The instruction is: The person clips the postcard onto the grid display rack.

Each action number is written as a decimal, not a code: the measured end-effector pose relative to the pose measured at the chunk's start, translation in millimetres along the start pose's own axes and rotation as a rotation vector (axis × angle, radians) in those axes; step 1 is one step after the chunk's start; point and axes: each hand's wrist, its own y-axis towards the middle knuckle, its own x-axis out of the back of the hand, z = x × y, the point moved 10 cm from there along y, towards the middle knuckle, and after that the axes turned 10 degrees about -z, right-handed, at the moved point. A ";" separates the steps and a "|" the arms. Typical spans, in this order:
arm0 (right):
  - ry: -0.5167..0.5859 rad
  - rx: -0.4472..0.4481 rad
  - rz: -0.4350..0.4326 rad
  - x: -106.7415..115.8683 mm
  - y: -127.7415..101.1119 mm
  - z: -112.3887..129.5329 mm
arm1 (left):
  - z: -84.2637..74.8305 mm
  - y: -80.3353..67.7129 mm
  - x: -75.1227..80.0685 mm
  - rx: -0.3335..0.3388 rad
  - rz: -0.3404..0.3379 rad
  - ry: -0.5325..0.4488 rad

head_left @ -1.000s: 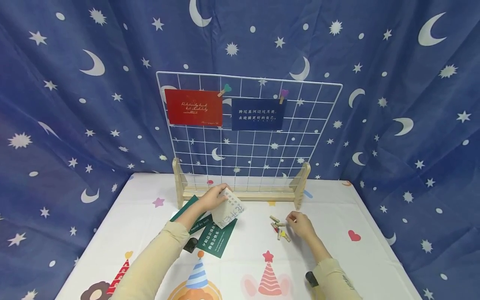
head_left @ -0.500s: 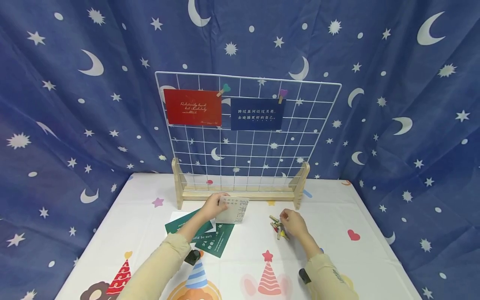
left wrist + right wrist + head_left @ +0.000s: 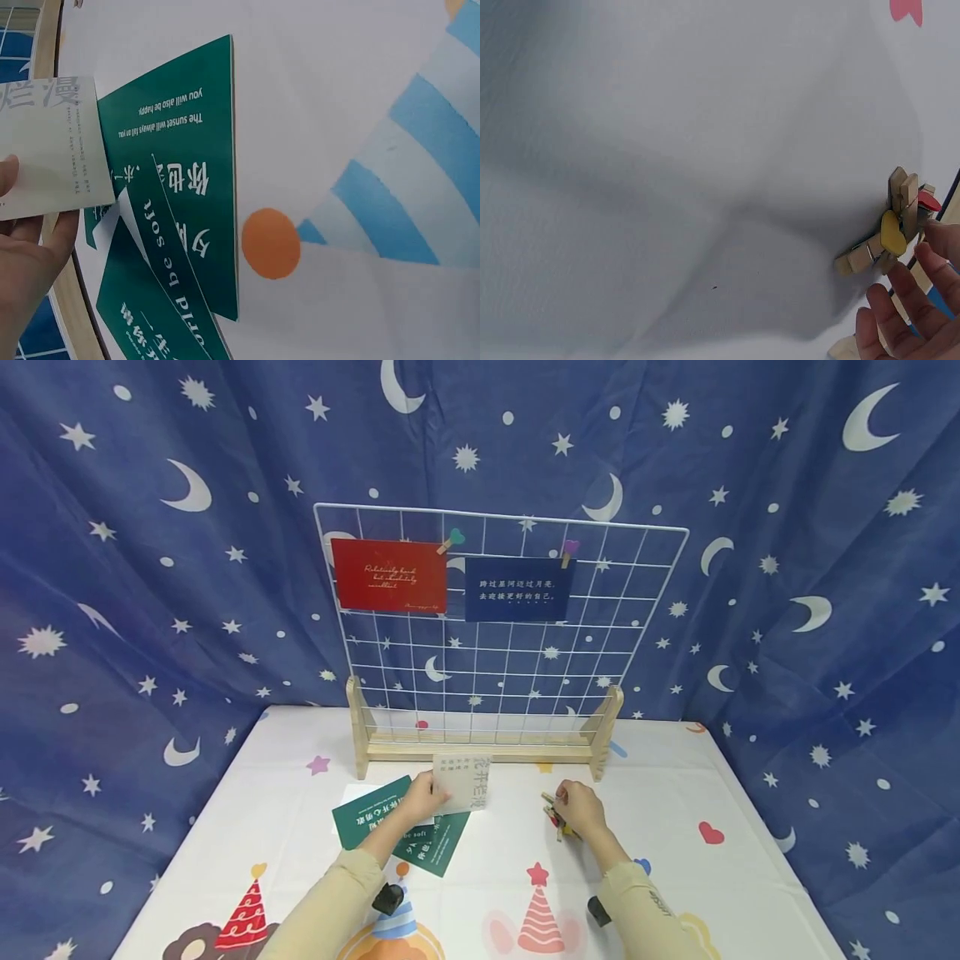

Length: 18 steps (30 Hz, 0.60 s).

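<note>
A cream card with grey characters stands partly raised above the table, and my left hand pinches its left edge. In the left wrist view the thumb lies on the card's face, with fingers behind. Beneath and beside it lie overlapping green cards, one lettered in white. My right hand is at a small pile of wooden clothespins. Yellow and red hearts show on some of them. Thumb and forefinger meet at the pile's edge; whether they pinch a clothespin cannot be told.
A white wire grid on a wooden stand rises behind my hands. A red card and a navy card hang on it, each by a heart clothespin. A starry blue curtain surrounds the patterned white tablecloth.
My left hand has lowered slightly toward me and turned the cream card more upright, uncovering more of the green cards. The right hand has moved left onto the clothespin pile.
</note>
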 end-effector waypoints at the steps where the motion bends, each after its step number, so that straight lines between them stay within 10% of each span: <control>1: -0.002 -0.006 -0.001 0.1 -0.1 -0.5 | 1.0 0.0 0.8 0.007 -0.006 -0.006; 18: -0.004 -0.063 0.013 -7.8 2.0 -2.3 | -3.8 -2.2 34.2 -0.004 -0.208 -0.154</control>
